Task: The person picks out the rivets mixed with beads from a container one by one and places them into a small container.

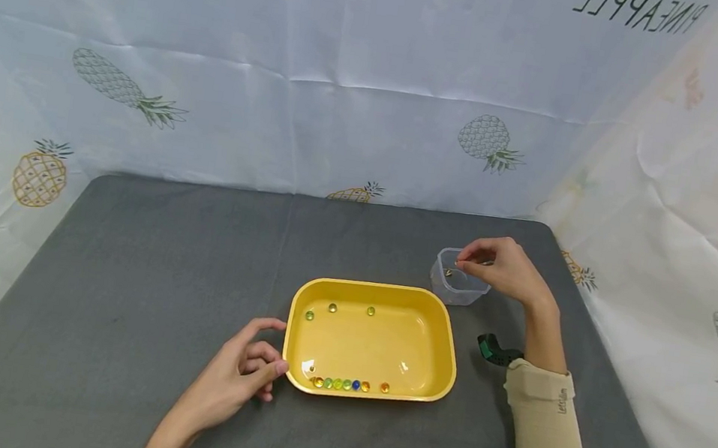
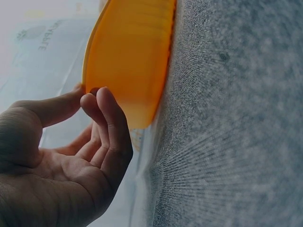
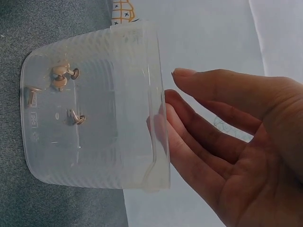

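My left hand (image 1: 229, 381) pinches the near left corner of a yellow tray (image 1: 384, 288), its thumb at the rim and other fingers by the outer wall. Glass marbles lie inside: green ones (image 1: 332, 308) toward the far side, and a row of amber, green and blue marbles (image 1: 347, 384) along the near side. Over a clear plastic container (image 3: 94, 156) hovers my right hand (image 1: 503, 268), fingertips at the rim, thumb apart from them, and nothing visible between. Several small copper-coloured metal pieces with round heads (image 3: 60, 71) lie at the container's bottom.
A dark grey cloth (image 1: 153, 288) covers the table. Beside the right wrist is a black and green strap-like object (image 1: 497, 350). White curtains with pineapple prints (image 1: 223, 115) hang behind and at both sides. The container stands just beyond the tray's far right corner.
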### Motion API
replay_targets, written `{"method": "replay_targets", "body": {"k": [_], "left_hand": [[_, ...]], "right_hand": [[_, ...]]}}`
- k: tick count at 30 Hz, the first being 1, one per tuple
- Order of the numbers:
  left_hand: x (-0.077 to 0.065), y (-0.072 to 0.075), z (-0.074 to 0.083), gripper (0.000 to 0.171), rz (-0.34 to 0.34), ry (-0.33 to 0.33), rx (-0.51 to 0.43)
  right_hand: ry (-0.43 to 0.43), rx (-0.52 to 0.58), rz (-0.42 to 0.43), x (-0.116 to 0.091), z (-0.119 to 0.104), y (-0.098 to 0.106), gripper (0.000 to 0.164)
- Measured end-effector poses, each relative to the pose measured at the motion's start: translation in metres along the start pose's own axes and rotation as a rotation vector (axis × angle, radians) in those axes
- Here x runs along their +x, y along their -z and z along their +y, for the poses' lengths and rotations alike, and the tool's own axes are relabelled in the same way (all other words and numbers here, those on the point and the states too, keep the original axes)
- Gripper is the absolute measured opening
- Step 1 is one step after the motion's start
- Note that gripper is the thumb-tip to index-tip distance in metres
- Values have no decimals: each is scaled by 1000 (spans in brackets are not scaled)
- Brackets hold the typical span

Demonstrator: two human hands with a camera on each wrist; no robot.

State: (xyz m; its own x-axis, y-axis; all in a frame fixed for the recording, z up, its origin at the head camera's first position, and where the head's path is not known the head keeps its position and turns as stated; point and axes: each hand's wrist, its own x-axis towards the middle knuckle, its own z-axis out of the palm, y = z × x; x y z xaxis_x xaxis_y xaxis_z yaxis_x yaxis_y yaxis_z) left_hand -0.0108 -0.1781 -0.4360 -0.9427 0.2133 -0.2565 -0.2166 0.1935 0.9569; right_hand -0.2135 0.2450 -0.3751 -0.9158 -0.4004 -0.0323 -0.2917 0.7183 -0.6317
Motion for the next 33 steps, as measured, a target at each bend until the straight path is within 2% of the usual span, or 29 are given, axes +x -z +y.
{"method": "replay_targets", "body": {"k": [18,25,33], "left_hand": [[-1,0,1,57,-5,10,-8],[-2,2,1,58,-3,11,-9],[-2,1,0,58,-12,-7,-5]], "right_hand": [[15,6,3,0,-3,0,18],[27,22,6,-1,-18,-1,18],[105,48,-14,-5,-45,-8,14]]}}
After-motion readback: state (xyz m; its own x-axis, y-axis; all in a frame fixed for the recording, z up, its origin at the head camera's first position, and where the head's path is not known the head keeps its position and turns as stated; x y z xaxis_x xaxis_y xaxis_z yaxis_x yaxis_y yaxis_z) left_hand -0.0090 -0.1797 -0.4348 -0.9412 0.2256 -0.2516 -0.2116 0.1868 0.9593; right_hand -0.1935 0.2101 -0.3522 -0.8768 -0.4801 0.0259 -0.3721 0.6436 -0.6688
